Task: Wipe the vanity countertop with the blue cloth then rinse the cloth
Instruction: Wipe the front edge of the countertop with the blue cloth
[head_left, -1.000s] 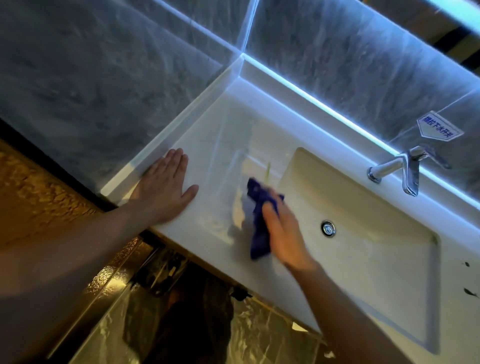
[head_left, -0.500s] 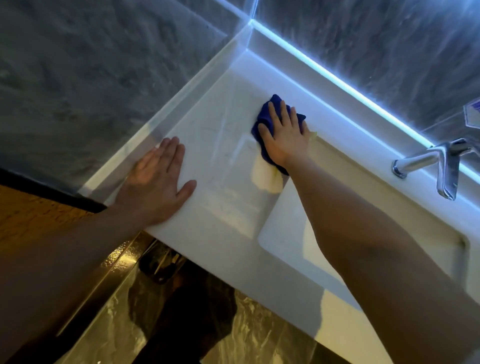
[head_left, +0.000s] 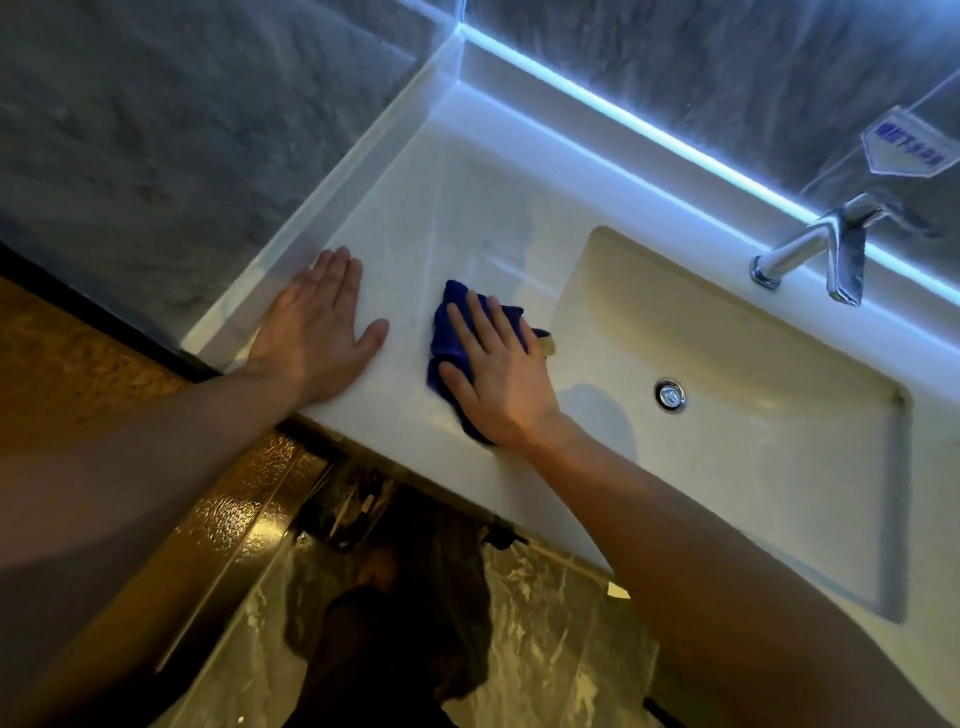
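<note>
Left hand (head_left: 317, 332) flat on countertop (head_left: 467, 208), fingers spread, right hand (head_left: 501, 374) splayed, pressing blue cloth (head_left: 452, 332) down

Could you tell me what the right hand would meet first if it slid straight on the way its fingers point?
Probably nothing until the raised back ledge: the right hand, flat on the cloth, points across bare countertop.

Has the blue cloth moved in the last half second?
Yes. The blue cloth slid from the back wall toward the countertop's front edge, beside the sink basin.
</note>
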